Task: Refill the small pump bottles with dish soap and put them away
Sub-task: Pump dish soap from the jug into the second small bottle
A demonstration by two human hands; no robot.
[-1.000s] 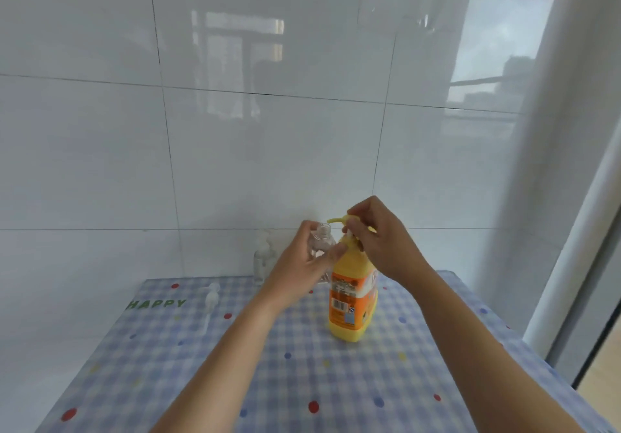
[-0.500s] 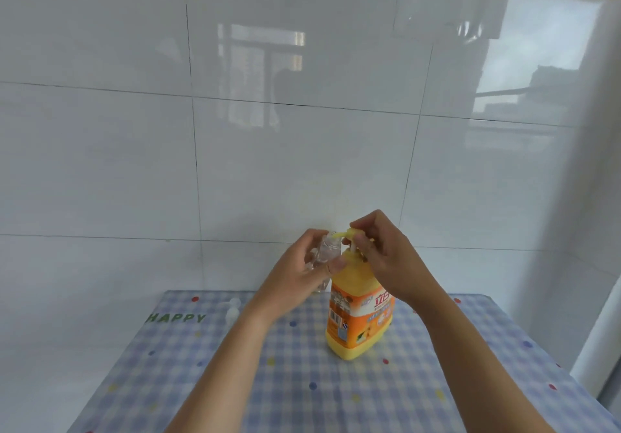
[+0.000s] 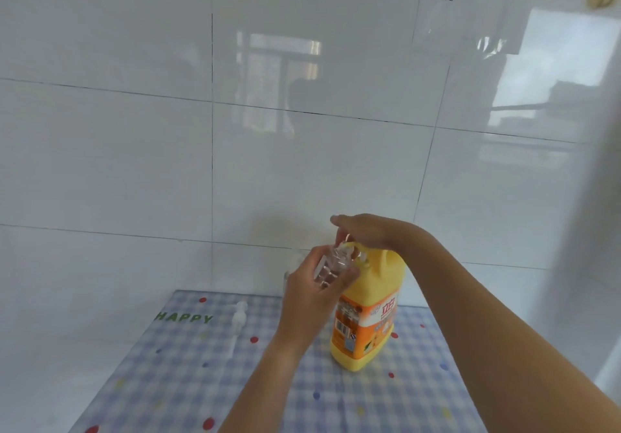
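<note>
Your left hand (image 3: 312, 294): grips a small clear bottle (image 3: 331, 266), tilted, with its mouth close against the spout of the soap jug (image 3: 369, 325).
Your right hand (image 3: 369, 232): lies over the pump top (image 3: 349, 247) of that jug, fingers curled down round it.
Soap jug: yellow with an orange label, upright on the desk (image 3: 188, 382), touching your left hand.
Loose white pump (image 3: 239, 316): lies on the desk to the left, well apart from the jug.
</note>
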